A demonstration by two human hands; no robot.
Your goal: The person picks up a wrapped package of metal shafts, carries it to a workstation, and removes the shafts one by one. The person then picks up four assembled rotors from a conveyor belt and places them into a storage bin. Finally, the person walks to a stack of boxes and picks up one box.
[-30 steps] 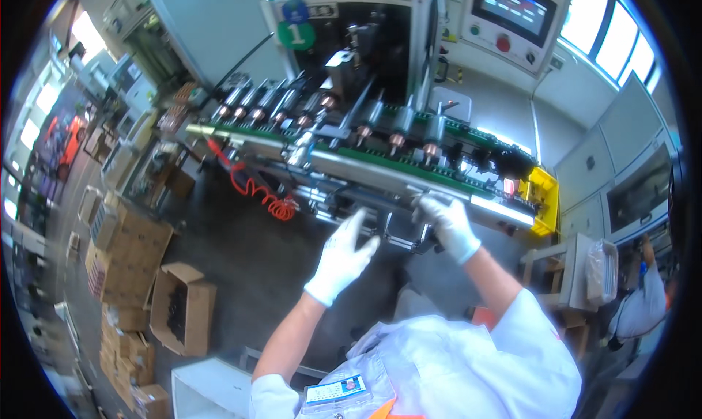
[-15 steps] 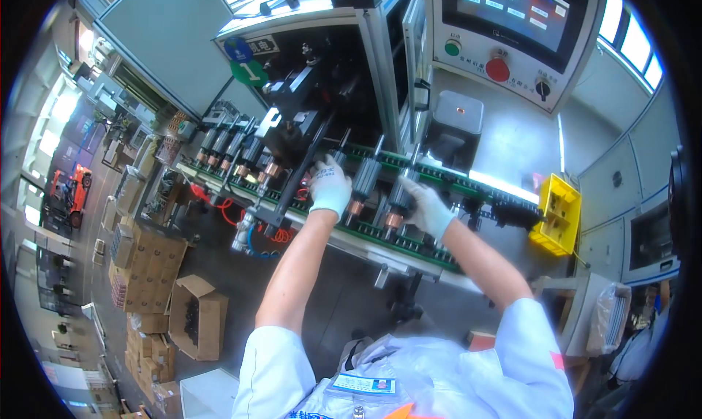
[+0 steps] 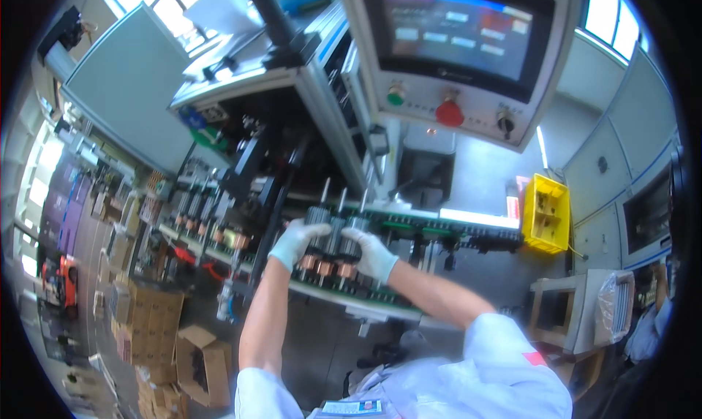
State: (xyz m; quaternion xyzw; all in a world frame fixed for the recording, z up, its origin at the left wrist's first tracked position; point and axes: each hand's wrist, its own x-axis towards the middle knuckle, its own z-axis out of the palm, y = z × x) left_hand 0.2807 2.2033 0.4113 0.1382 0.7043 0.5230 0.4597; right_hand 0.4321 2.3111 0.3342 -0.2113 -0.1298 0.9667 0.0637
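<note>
On my feed L hand (image 3: 295, 242) & R hand (image 3: 375, 256) hold 3 rotors (image 3: 336, 236) from either side, grip snug, rotors bunched btwn; they lie across the conveyor (image 3: 327, 292), copper ends (image 3: 345, 270) twd its front edge, yellow bin (image 3: 547, 213) nr its R end

Gloved fingers (image 3: 356, 236) partly hide the rotors (image 3: 336, 239), and the screen (image 3: 457, 39) is too blurred to read.

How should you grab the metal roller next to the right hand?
Probably by that roller's thick grey body, coming from its right, the side the right hand is on: another roller crowds its left, and its far shaft looks thin.
</note>
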